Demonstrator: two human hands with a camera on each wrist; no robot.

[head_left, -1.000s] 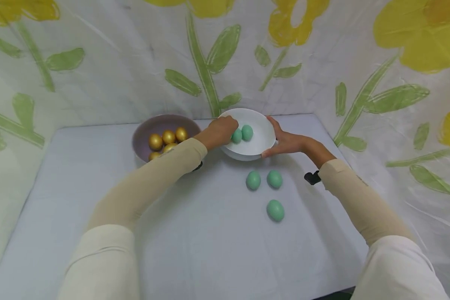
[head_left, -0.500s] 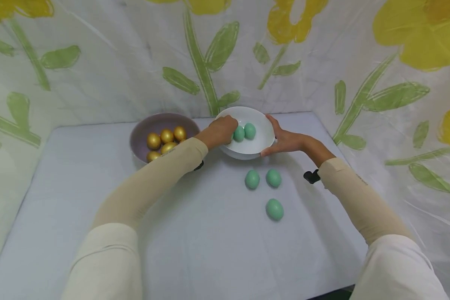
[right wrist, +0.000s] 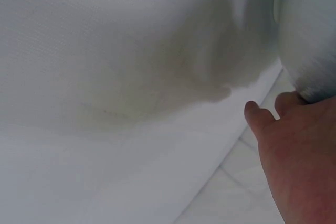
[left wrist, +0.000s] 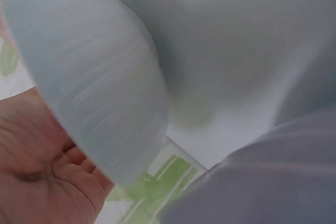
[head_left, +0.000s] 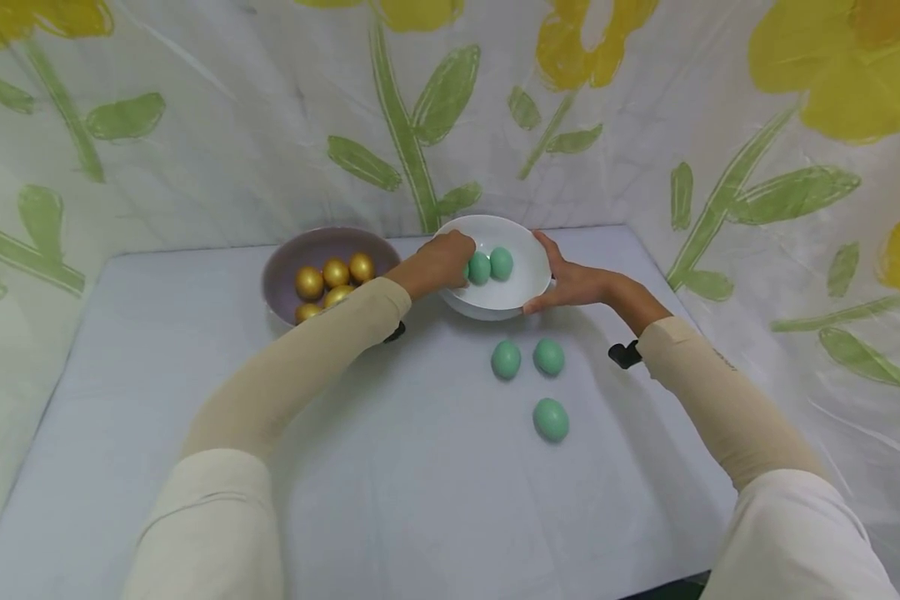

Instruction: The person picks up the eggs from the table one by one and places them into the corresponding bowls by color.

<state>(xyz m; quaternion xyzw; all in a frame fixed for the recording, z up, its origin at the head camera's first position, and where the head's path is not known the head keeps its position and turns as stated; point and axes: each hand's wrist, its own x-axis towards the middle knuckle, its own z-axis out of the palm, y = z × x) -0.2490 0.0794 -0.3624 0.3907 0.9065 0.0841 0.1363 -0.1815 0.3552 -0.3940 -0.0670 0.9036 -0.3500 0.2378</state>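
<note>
My left hand reaches over the left rim of a white bowl, its fingers curled inside. A green egg shows as a sliver at those fingers, which hold it; most of it is hidden. Two more green eggs lie beside it in the bowl. In the left wrist view, the palm is at the rim, fingers folded behind the bowl wall. My right hand grips the bowl's right side, fingers spread around the wall. The right wrist view shows this hand against the bowl's outside.
Three green eggs lie on the white-covered table in front of the bowl. To its left stands a purple bowl with several gold eggs, partly covered by the left forearm. A flower-printed curtain hangs close behind the table.
The green eggs in the white bowl have shifted slightly right, and a sliver of a third now shows beside my left fingers. My right hand and the bowl have stayed nearly still.
</note>
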